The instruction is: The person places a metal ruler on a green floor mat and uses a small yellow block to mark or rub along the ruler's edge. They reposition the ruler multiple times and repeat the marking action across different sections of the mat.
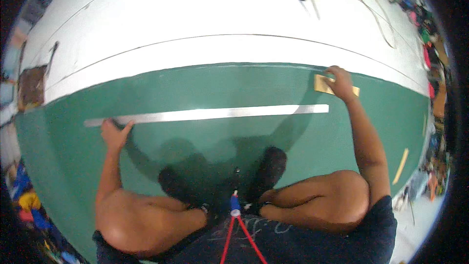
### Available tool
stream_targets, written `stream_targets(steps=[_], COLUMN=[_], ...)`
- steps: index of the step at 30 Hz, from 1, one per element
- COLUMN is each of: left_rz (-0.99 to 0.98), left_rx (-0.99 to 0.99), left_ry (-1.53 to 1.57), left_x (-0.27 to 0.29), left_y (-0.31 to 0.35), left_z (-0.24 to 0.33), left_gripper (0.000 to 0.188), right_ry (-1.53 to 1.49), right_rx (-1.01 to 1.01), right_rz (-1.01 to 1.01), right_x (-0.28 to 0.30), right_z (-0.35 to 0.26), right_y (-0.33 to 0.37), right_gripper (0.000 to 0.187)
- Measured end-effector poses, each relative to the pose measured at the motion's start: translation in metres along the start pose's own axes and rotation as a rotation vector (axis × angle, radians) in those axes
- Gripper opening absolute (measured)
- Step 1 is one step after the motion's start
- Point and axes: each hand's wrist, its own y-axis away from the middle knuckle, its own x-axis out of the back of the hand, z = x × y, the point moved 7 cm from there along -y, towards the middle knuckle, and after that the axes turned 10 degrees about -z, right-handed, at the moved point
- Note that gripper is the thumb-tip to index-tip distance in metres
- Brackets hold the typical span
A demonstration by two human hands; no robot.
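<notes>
Head view, left to right along the green sheet (229,80): first a long silvery strip (205,114), lying flat on it and roughly following the far edge, set in from that edge. Looks thin, stiff and light, probably metal; likely to slide easily on the smooth surface and to flex if lifted by one end only. Best taken by both long edges near the ends, or pressed flat from above. Near its left end, left hand (115,134), palm down, thumb and fingers spread wide along the near long edge, touching without wrapping around; forearm reaching forward from the near side.

Farther right, near the sheet's far edge and beyond the strip's right end, a tan oblong piece (320,84). Looks light, material unclear; probably easiest to pinch across its long edges. Over its middle, right hand (340,83), arm stretched well forward, fingers curled toward the far edge, thumb across the left part. Hard to say whether clamped or merely resting.

Last, near the sheet's right edge, a narrow yellow strip (401,166), untouched.
</notes>
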Motion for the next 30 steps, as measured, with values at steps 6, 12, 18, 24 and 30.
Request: stream_targets(steps=[6,12,18,24,30], left_rz=[-0.023,-0.136,-0.089,-0.112,-0.13], left_rx=[0.071,0.131,0.083,0.096,0.103], left_ry=[0.034,-0.011,0.008,-0.008,0.009], left_x=[0.001,0.018,0.016,0.019,0.02], left_y=[0.004,0.009,0.011,0.011,0.012], left_z=[-0.003,0.01,0.012,0.014,0.016], left_gripper=[0.109,0.11,0.11,0.112,0.113], right_ry=[-0.289,-0.76,-0.972,-0.911,-0.816], right_rx=[0.114,0.467,0.673,0.676,0.712], right_rz=[0.073,-0.265,-0.404,-0.321,-0.308], right_x=[0.04,-0.029,-0.073,-0.077,-0.078], right_z=[-0.134,-0.368,-0.467,-0.483,-0.491], right_y=[-0.041,-0.025,-0.001,-0.005,-0.008], right_gripper=[0.037,0.041,0.028,0.028,0.028])
